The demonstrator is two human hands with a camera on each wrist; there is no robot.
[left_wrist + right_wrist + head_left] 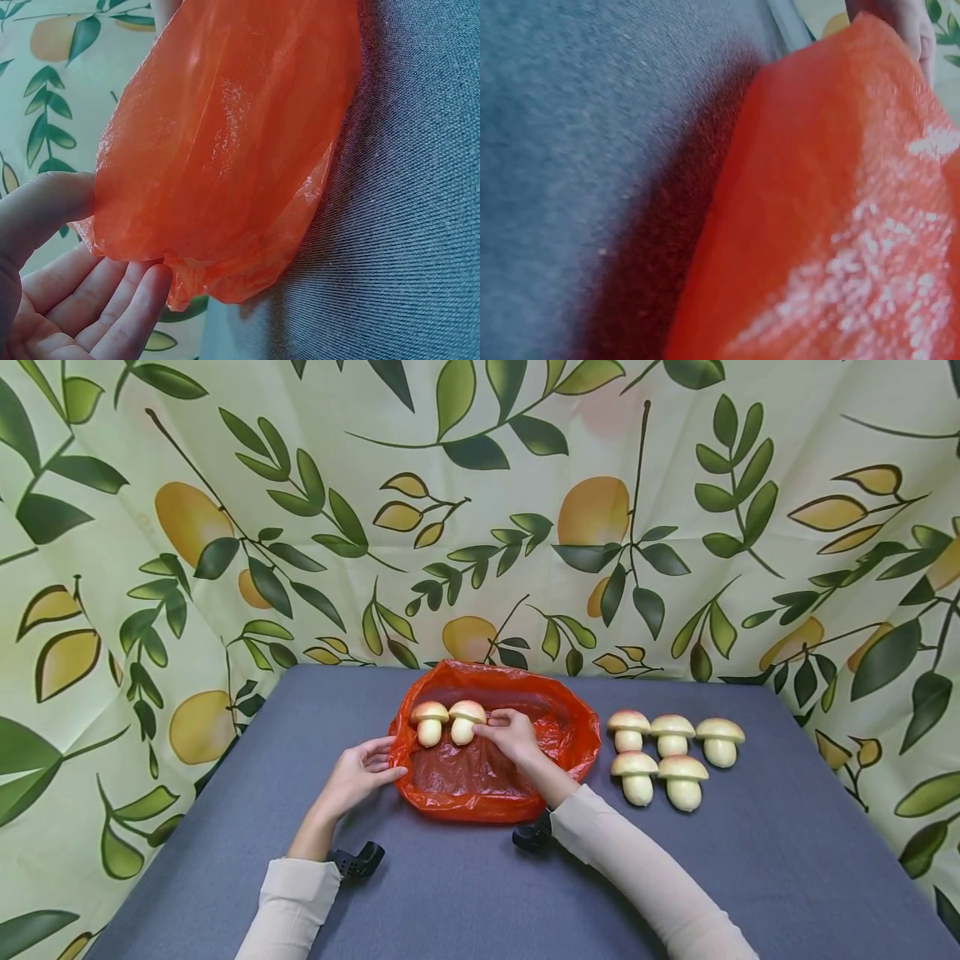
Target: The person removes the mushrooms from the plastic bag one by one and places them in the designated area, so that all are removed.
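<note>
- From my remote seat, I see the right hand (513, 737) pinching a toy mushroom (467, 722) by its cap edge inside the open red plastic bag (465, 810), next to a second mushroom (430, 724).
- The left hand (362, 775) holds the bag's left rim between thumb and fingers; I'd brace that side against folding inward.
- I'd settle the stem before releasing, without nudging its neighbour.
- Five more mushrooms (672, 735) sit in two rows right of the bag.
</note>
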